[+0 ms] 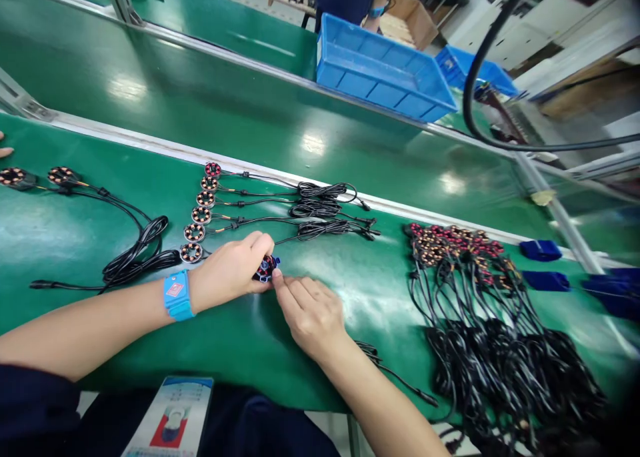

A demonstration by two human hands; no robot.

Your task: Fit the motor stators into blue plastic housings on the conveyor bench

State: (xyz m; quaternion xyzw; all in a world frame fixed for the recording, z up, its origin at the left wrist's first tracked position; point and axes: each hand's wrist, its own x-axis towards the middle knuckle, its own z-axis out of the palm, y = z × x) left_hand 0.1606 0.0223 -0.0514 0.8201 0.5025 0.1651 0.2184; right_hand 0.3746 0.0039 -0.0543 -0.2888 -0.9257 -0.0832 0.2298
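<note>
My left hand point(235, 263) is closed around a small motor stator point(265, 269), a round core with dark and reddish windings. A blue bit shows at the stator's right edge. My right hand point(313, 313) meets it from the right, thumb and forefinger pinched at that edge; what lies under these fingertips is partly hidden. Just beyond my left hand, several stators point(201, 215) with copper windings stand in a column, their black cables point(320, 209) coiled to the right. Part of another black cable point(395, 375) emerges from beneath my right forearm.
At right lies a large heap of wired stators point(455, 247) with bundled black cables point(505, 363). Dark blue pieces point(541, 250) sit beyond it. Two more stators point(63, 175) lie at left, near another person's fingertips point(5, 147). A blue crate point(385, 70) stands behind the metal rail.
</note>
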